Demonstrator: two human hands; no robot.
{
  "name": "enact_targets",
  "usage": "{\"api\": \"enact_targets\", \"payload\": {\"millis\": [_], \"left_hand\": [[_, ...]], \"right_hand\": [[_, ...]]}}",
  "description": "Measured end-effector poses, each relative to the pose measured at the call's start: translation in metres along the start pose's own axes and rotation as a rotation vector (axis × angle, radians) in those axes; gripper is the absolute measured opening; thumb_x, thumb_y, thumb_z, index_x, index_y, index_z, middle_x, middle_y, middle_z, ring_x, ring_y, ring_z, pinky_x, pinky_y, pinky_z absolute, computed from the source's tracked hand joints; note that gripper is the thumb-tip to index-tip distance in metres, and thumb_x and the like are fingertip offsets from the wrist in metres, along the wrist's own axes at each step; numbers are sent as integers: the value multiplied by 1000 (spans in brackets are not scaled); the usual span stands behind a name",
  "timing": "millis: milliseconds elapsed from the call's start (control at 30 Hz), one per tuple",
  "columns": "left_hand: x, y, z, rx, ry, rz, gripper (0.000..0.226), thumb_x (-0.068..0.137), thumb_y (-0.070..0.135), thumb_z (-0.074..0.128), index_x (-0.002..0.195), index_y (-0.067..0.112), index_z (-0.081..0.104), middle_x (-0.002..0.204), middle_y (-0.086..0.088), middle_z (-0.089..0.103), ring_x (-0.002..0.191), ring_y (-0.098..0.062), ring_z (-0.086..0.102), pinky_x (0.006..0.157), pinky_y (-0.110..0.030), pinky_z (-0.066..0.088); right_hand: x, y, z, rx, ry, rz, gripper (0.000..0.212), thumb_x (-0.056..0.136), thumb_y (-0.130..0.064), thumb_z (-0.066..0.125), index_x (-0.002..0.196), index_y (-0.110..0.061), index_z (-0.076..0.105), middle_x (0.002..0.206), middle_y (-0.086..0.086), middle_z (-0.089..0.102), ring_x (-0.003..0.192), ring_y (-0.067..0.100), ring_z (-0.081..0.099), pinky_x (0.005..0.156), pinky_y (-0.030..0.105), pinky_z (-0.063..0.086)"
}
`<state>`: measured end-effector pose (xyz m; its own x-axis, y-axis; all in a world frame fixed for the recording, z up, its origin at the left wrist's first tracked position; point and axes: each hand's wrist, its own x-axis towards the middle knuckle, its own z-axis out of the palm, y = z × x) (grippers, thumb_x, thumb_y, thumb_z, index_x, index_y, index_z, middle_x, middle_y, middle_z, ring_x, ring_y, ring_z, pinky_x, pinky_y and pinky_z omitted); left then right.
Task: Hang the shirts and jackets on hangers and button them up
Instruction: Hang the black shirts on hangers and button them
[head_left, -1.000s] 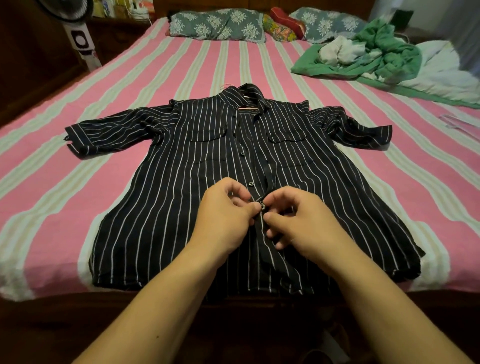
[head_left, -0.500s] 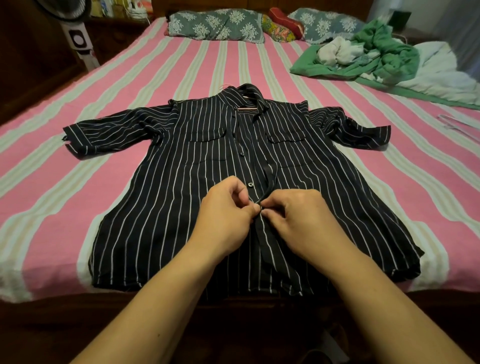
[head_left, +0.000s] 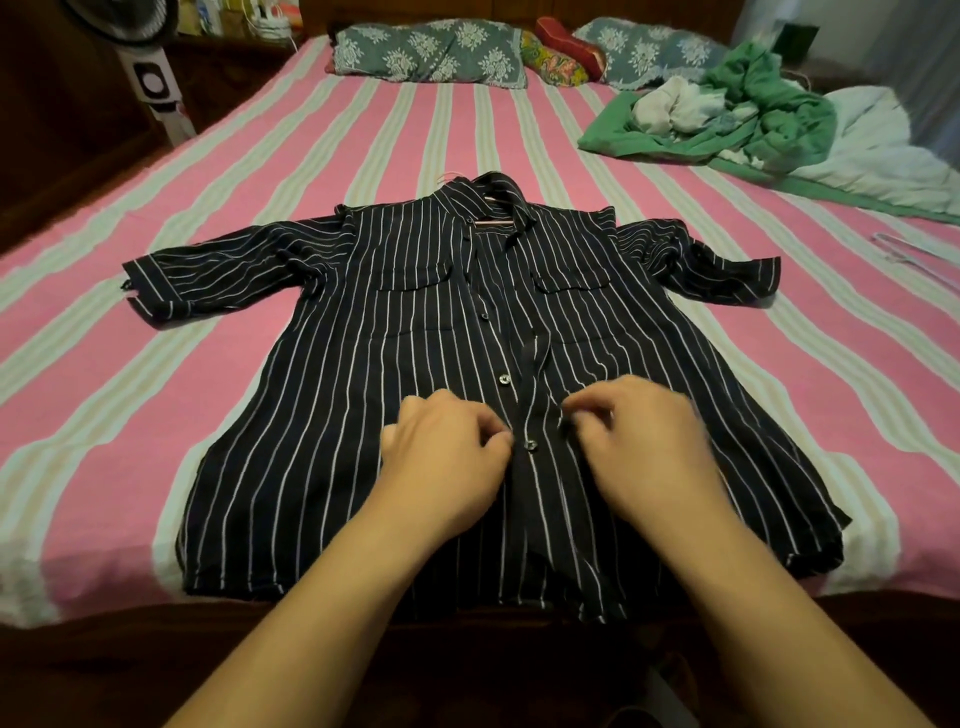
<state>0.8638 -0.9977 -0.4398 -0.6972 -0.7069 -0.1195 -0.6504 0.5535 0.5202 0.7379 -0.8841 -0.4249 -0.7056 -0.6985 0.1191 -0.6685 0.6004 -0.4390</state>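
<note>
Head cam: the hands had just parted off that button (head_left: 530, 445), so it looked done up. Left hand (head_left: 447, 457) was loosely curled, holding nothing; right hand (head_left: 649, 447) pinched the placket. Striped shirt (head_left: 363, 389) lay flat on the bed (head_left: 156, 374), upper buttons still undone

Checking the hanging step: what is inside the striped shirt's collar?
A pink hanger bar shows in the striped shirt collar opening, its hook poking out behind. Its arms are covered by fabric.
</note>
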Motion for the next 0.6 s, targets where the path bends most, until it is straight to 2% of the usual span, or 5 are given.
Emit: {"api": "enact_targets", "payload": {"millis": [100,200,367,433,600], "left_hand": [[5,-11,-23,-300,167,-44,16,97,26,60,101,35,73,101,14,64,96,-4,63,92,-33,54],[30,-5,-43,-437,258,-102,20,96,15,63,101,32,73,93,12,70,79,1,65,81,-22,55],[97,13,-36,-190,-149,-124,18,90,7,70,85,24,71,92,-4,74,90,-20,72,89,-39,60],[107,10,-24,-101,-263,-100,14,90,7,70,95,19,74,93,-3,73,91,-17,71,86,-34,59],[112,-17,0,-194,-179,52,9,91,18,74,92,27,73,88,9,71,85,-5,65,80,-24,52]], "right_hand": [[21,-1,-36,233,117,154,16,95,-23,61,99,-30,75,97,-12,71,94,10,65,92,33,51],[60,-17,-39,306,-77,190,8,92,-34,65,96,-27,69,94,-9,69,92,14,65,85,35,52],[89,-32,31,51,-388,241,58,82,-44,75,127,-16,51,124,5,61,111,26,61,89,35,51],[90,-17,48,73,-338,327,47,83,-32,75,123,-19,54,121,7,62,106,26,64,89,39,55],[97,6,51,422,-257,413,13,86,-23,75,81,-18,65,83,4,70,76,22,70,73,40,61]]}}
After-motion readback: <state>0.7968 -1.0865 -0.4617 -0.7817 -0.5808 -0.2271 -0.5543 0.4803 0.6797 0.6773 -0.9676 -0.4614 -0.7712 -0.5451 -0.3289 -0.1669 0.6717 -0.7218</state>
